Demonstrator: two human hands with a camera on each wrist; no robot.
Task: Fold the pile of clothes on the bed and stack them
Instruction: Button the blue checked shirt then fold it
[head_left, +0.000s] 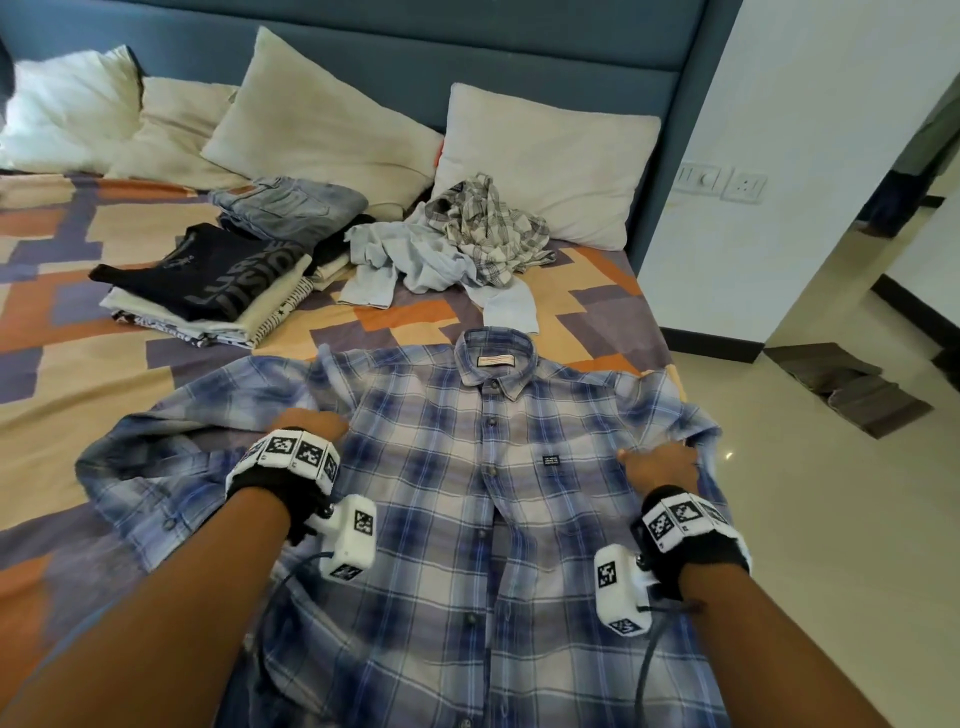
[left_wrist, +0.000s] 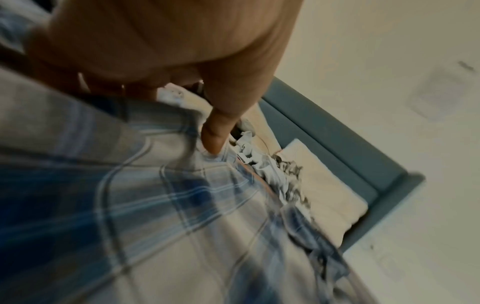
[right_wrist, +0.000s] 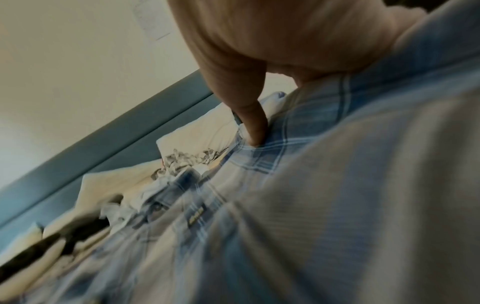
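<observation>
A blue plaid button-up shirt (head_left: 467, 499) is lying face up, collar toward the headboard (head_left: 467, 47), on the near part of the bed (head_left: 78, 364) with its patchwork cover. The left hand (head_left: 311, 423) is gripping the shirt where the left-side sleeve meets the body; the left wrist view is showing the thumb pressing down into a fold of plaid cloth with the other fingers curled under it. The right hand (head_left: 662, 462) is gripping the shirt at the opposite sleeve seam, near the bed's edge; in the right wrist view its thumb is pushing onto the fabric while cloth is bunching up against the palm. Both wrist pictures are blurred.

Beyond the shirt's collar, a loose heap of unfolded clothes (head_left: 447, 249) is sitting, a pale blue garment tangled with a grey-and-white checked one, touching the rightmost white pillow (head_left: 561, 156). Left of that heap, a stack of folded clothes (head_left: 208, 286) with a dark printed T-shirt on top is lying beside folded jeans (head_left: 291, 208). More pillows are leaning against the headboard behind them.
</observation>
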